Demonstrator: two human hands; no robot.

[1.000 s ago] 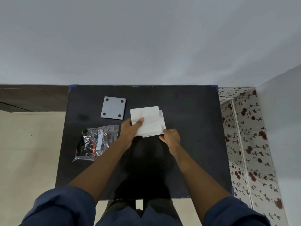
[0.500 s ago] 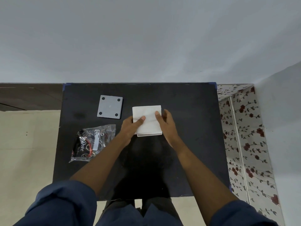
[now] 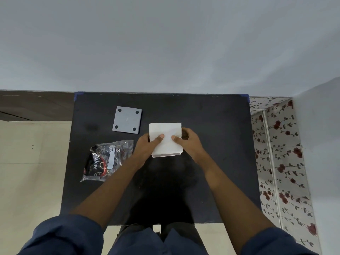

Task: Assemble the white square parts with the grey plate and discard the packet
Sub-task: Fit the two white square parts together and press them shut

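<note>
Centrally, white square parts, between both hands

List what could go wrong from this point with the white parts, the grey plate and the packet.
1. The white square parts are stacked with edges not quite flush; pressed by the left hand and right hand, they might join misaligned.
2. The grey plate lies apart, untouched, so it could be left out of the assembly.
3. The packet sits near the left forearm by the table edge and may get swept off.
</note>
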